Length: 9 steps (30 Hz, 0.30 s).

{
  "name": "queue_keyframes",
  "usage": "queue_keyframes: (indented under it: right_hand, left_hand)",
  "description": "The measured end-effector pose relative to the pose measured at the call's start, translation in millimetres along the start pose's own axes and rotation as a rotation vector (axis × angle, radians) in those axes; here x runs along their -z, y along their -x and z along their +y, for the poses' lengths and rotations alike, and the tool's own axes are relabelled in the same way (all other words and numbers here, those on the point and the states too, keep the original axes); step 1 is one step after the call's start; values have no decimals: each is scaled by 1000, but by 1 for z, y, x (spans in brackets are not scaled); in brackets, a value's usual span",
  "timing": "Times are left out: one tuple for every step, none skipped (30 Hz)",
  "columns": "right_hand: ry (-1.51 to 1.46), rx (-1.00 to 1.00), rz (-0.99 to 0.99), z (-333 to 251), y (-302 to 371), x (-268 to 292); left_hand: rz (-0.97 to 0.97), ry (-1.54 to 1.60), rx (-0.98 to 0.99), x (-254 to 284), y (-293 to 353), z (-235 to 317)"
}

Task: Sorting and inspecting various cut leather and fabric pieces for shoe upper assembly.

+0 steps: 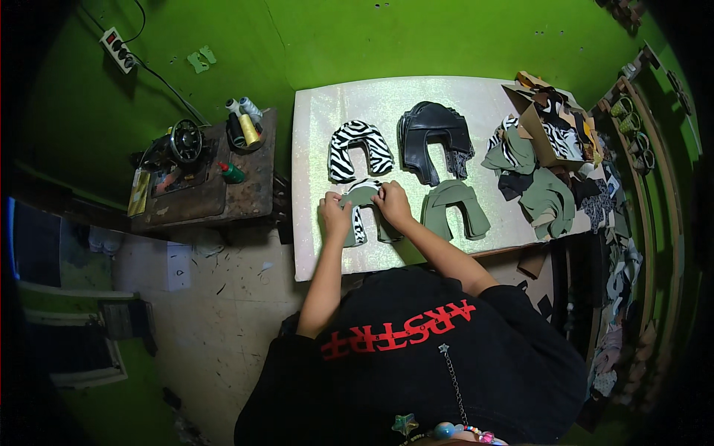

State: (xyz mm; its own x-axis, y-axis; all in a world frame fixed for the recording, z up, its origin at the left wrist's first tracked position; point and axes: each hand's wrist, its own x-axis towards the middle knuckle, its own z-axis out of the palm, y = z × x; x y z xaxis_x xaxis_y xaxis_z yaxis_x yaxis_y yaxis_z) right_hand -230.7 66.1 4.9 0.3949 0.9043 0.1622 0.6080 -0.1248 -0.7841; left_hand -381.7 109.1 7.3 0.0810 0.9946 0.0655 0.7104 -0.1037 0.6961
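Both my hands are at a stack of U-shaped cut pieces point(364, 195), olive green with zebra print showing along the top and inside edge. My left hand point(336, 212) grips the stack's left side, fingers curled over its edge. On the upper right side, my right hand point(394, 202) holds the pieces with fingers bent together. Just beyond lies a stack of zebra-print U pieces point(360, 137). Black U-shaped pieces point(436, 123) are piled to its right. Another stack of olive green U pieces point(455, 208) lies right of my right hand.
The pale shiny table point(312, 256) meets a green wall. At its right stand a cardboard box point(539, 137) full of scraps and a heap of loose green offcuts point(549, 201). Left is a sewing machine point(167, 152) on a wooden table with thread cones point(248, 128) and a green bottle point(231, 173).
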Motion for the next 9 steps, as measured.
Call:
queue_keyframes:
  right_hand:
    - [0, -4, 4, 2, 1, -1]
    - [-3, 17, 3, 5, 0, 0]
    - [-4, 35, 6, 6, -1, 2]
    - [-3, 25, 17, 7, 0, 7]
    - [-71, 3, -23, 10, 0, 13]
    - [-138, -16, -63, 11, 2, 21]
    - [-136, -25, -48, 12, 4, 30]
    - [-197, -39, 24, 13, 7, 38]
    - [-256, -53, 97, 16, 12, 48]
  left_hand:
    - [-4, -1, -3, -1, 1, 3]
    - [0, -9, -25, -3, 3, 7]
    - [-1, -16, -50, -2, 5, 15]
    - [-20, -66, -34, 3, 11, 28]
    - [-32, -66, -46, 0, 13, 29]
    - [26, -114, -113, -1, 15, 34]
    - [82, -160, -182, -2, 16, 39]
    - [64, -131, -140, -3, 19, 45]
    - [49, -147, -127, -3, 23, 57]
